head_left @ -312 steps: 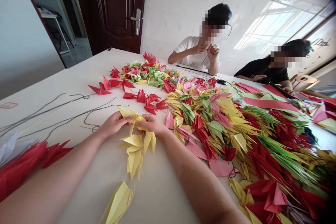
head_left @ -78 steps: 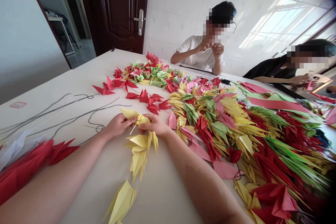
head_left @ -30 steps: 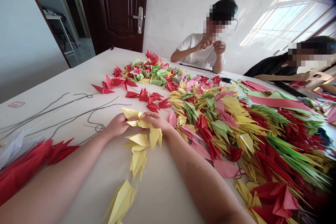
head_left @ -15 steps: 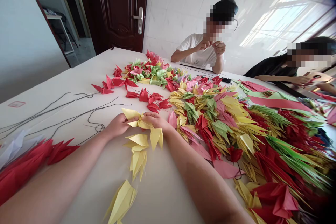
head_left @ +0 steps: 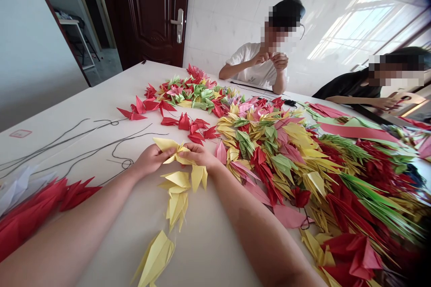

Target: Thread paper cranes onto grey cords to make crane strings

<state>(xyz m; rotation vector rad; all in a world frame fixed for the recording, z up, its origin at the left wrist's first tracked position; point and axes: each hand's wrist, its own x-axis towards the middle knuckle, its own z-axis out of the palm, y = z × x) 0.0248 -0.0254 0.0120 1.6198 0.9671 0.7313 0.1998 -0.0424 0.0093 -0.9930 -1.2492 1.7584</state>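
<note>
Both hands pinch one yellow origami crane (head_left: 179, 156) above the white table (head_left: 215, 242). My left hand (head_left: 151, 159) grips its left wing between thumb and fingers. On the other side, my right hand (head_left: 201, 156) has its fingers closed on the right part, near the middle. A second yellow crane (head_left: 199, 176) hangs just below my right hand. Under them a short row of yellow cranes (head_left: 177, 208) lies towards me, with another yellow crane (head_left: 156, 258) at the near edge. Whether a thread joins them is hard to make out.
A large heap of coloured paper cranes (head_left: 269, 139) spreads along the right. Red cranes (head_left: 193, 128) lie beyond my hands. Dark cords (head_left: 77, 148) and red cranes (head_left: 37, 215) are at left. Two people (head_left: 257, 63) sit across the table, hands busy.
My hands and the held crane have shifted slightly left. The fingers of my right hand have moved a little on the paper, and more of the crane's middle shows.
</note>
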